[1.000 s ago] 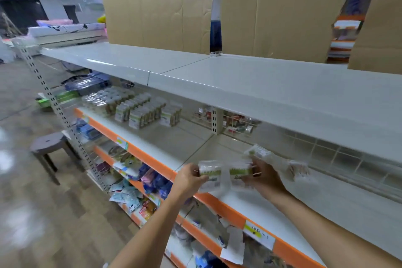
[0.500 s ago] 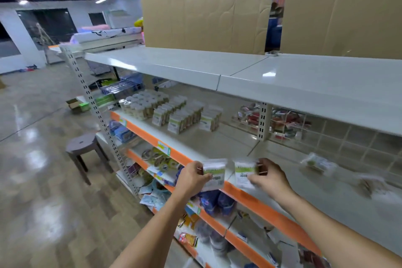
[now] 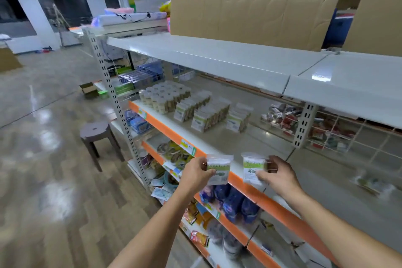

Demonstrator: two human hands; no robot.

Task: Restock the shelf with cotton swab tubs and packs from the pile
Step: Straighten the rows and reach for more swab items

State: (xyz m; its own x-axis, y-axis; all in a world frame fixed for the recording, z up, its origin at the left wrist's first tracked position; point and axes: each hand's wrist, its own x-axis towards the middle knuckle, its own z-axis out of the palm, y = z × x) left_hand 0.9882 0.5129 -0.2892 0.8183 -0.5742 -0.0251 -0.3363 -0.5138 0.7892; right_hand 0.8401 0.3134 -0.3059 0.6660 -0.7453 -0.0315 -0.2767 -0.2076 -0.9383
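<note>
Left hand (image 3: 196, 175) grips 1 swab pack (image 3: 218, 168); right hand (image 3: 277, 177) – another pack (image 3: 253, 169).

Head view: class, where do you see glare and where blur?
Head view: ceiling lights glare off the glossy floor and the top shelf; the pack lying at right is smeared by blur; the rows of packs are soft, their print unreadable.

Glossy white painted metal on the shelf (image 3: 217, 59); matt brown cardboard (image 3: 250, 2) behind. Clear crinkled plastic on the packs (image 3: 218, 167), glossy wood-look floor (image 3: 54, 159), matt brown plastic on the stool (image 3: 95, 131).
</note>
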